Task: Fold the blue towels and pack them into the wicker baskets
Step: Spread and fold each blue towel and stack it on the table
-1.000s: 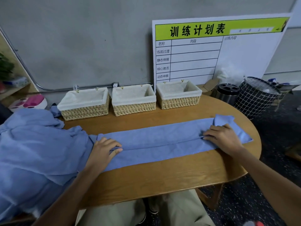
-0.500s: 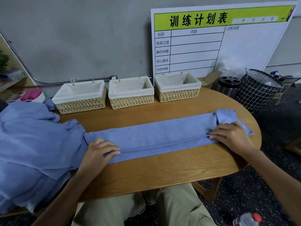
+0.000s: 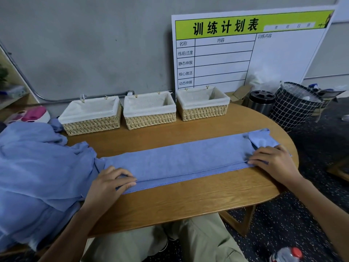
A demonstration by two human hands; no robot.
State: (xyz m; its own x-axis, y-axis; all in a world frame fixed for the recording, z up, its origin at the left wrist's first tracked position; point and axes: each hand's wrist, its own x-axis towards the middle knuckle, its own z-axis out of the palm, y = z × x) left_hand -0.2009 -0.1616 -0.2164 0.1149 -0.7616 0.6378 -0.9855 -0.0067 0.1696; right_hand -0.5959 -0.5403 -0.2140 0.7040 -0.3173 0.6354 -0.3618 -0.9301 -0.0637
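A blue towel [image 3: 188,157], folded lengthwise into a long strip, lies across the wooden table [image 3: 188,203]. My left hand [image 3: 107,184] pinches the upper layer at the strip's left end, near the front edge. At the right end my right hand [image 3: 273,161] pinches the same layer, where a corner flap sticks up. The top layer's edge sits just behind the stitched near hem. A heap of more blue towels [image 3: 37,167] covers the table's left end. Three lined wicker baskets [image 3: 90,126] [image 3: 150,121] [image 3: 203,112] stand empty in a row along the back.
A white schedule board [image 3: 283,53] leans on the wall behind the right basket. Beyond the table's right end stand a metal bin [image 3: 261,103] and a black grid hamper [image 3: 294,108]. A plastic bottle [image 3: 287,255] lies on the floor. A pink-and-white object [image 3: 32,115] sits at the far left.
Both hands have drawn the towel's upper layer toward me, so its edge now nearly meets the near hem. The view has shifted slightly.
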